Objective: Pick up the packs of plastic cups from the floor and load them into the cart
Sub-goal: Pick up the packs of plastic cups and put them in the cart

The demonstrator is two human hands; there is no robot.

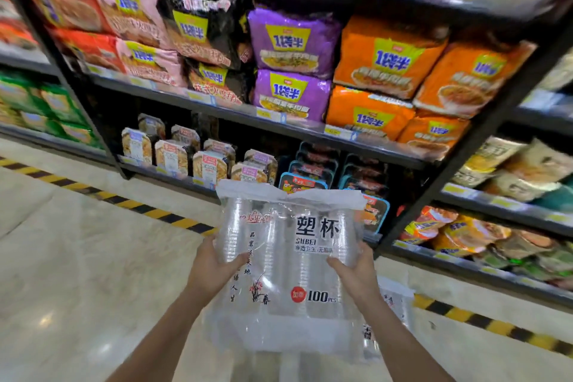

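Note:
A clear pack of plastic cups, printed with black characters and "100 PCS", is held up in front of me at waist height. My left hand grips its left edge, thumb on the front. My right hand grips its right edge the same way. More clear packs of cups lie on the floor behind and below the held one, partly hidden by it and my right arm. No cart is in view.
Black store shelves filled with noodle packs and bowls stand close ahead. A yellow-and-black striped line runs along the glossy tiled floor at the shelf's base.

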